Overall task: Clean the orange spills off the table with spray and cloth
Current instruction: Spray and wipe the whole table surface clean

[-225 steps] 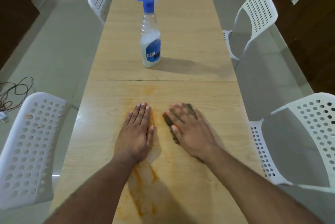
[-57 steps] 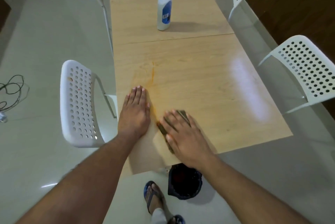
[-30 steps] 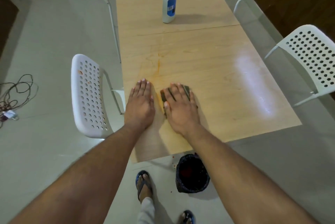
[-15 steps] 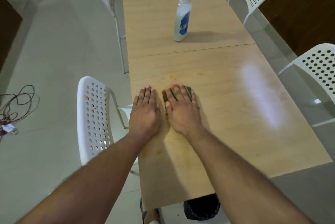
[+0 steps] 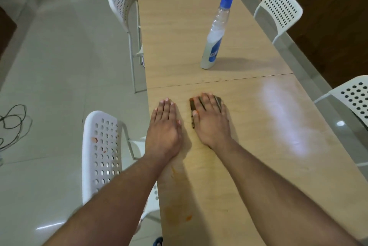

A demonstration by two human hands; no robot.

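Two hands lie flat on a long wooden table (image 5: 249,146), seen from the person's head. The right hand (image 5: 211,120) presses a dark cloth (image 5: 218,101) against the wood, fingers straight and together, not curled round it. The left hand (image 5: 166,128) rests palm-down just beside it, near the table's left edge, holding nothing.

Half a second ago both hands lay a little closer to the person; the cloth has since been pushed forward, almost to the seam between the two table panels. The orange streak seen a second ago ahead of the fingers no longer shows — likely wiped, or under the hands. What remains is behind the hands, toward the person: a thin orange streak (image 5: 173,171) by the left wrist and a paler orange smear (image 5: 177,216) further back, so the job looks unfinished.

Beyond the right hand, well apart, a spray bottle (image 5: 214,40) with a blue trigger stands upright.

Most of the cloth is hidden under the hand — only its far and left edges show. A white chair (image 5: 99,154) left of the left hand carries orange specks.
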